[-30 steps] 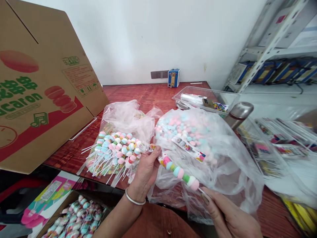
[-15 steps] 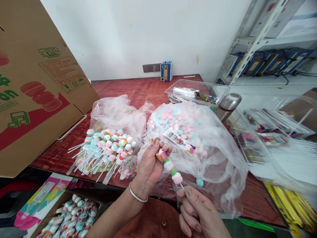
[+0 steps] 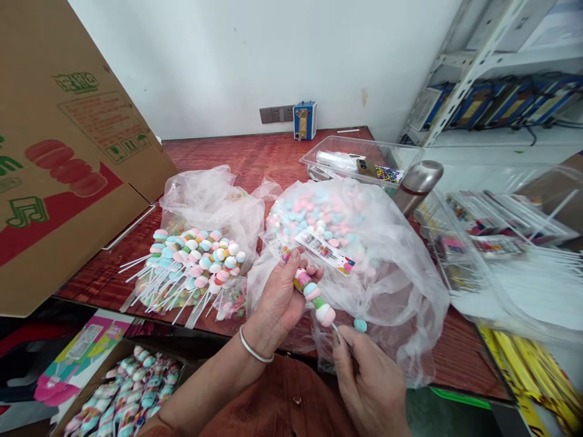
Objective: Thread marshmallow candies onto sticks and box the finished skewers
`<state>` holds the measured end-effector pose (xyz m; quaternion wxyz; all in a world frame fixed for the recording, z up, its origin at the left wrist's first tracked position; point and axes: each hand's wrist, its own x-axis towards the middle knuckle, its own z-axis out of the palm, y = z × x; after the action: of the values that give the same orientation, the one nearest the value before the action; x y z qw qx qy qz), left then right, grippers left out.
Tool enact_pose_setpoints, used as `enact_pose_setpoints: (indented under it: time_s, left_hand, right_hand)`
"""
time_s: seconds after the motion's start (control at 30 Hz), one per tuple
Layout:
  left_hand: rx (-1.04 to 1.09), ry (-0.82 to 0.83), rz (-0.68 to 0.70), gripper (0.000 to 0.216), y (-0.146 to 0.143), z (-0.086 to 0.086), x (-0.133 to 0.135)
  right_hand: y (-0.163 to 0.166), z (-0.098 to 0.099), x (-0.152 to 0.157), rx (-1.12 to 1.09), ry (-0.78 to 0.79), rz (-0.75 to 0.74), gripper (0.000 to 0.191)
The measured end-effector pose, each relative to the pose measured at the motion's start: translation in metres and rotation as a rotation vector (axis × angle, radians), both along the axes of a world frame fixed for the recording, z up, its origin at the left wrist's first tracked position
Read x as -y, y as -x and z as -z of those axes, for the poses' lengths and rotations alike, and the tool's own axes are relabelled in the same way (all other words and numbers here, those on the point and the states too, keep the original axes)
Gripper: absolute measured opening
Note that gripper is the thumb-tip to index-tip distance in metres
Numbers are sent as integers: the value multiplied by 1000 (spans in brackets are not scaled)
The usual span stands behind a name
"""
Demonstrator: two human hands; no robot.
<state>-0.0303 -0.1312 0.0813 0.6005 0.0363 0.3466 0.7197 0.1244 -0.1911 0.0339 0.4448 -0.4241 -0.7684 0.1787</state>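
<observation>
My left hand (image 3: 277,297) is closed around the upper end of a candy skewer (image 3: 315,298) of pastel pink, blue and green pieces, with a printed label strip at its tip. My right hand (image 3: 364,376) pinches the skewer's thin white stick just below the lowest candy. Both hands hover over a crumpled clear plastic bag (image 3: 392,267) full of loose pastel candies. A loose blue candy (image 3: 360,325) lies on the bag beside my right hand. To the left lies a pile of finished skewers (image 3: 195,261) on another clear bag.
A big cardboard carton (image 3: 68,164) leans at the left on the red wooden table (image 3: 255,158). A clear tray (image 3: 359,164), a metal flask (image 3: 416,185) and clear boxes of sticks (image 3: 510,243) stand at right. A box of wrapped skewers (image 3: 132,394) sits below.
My right hand has slid up the stick toward the lowest candy. My left hand has closed further over the skewer's top, and the view has shifted slightly right and down.
</observation>
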Motion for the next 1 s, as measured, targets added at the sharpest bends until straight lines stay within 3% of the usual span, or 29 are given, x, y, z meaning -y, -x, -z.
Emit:
enact_pose_setpoints:
  time_s: [0.17, 0.23, 0.3, 0.4, 0.47, 0.53, 0.63, 0.83, 0.9, 1.0]
  left_hand:
    - [19, -92, 109, 22, -4, 6, 1]
    - [38, -86, 138, 26, -6, 8, 1]
    - [57, -62, 151, 25, -7, 10, 1]
    - [85, 7, 137, 19, -7, 10, -1]
    - [95, 55, 133, 18, -6, 10, -2]
    - [93, 78, 140, 19, -4, 10, -3]
    - [97, 78, 145, 21, -2, 10, -4]
    - [101, 15, 163, 23, -4, 9, -2]
    - [104, 15, 179, 24, -6, 11, -2]
    - [97, 19, 200, 25, -7, 13, -1]
  right_hand:
    - [4, -5, 4, -365, 792, -152, 40]
    - [6, -5, 4, -436, 895, -188, 44]
    - [7, -3, 3, -319, 709, -141, 40]
    - [7, -1, 0, 3, 85, -48, 21]
    - [5, 1, -4, 162, -225, -40, 13]
    - [3, 2, -7, 272, -362, -38, 14]
    - [1, 6, -9, 338, -376, 4, 19]
    - [2, 11, -6, 129, -79, 41, 15]
    - [2, 9, -4, 2, 194, -24, 23]
    - [4, 7, -3, -304, 725, -128, 38]
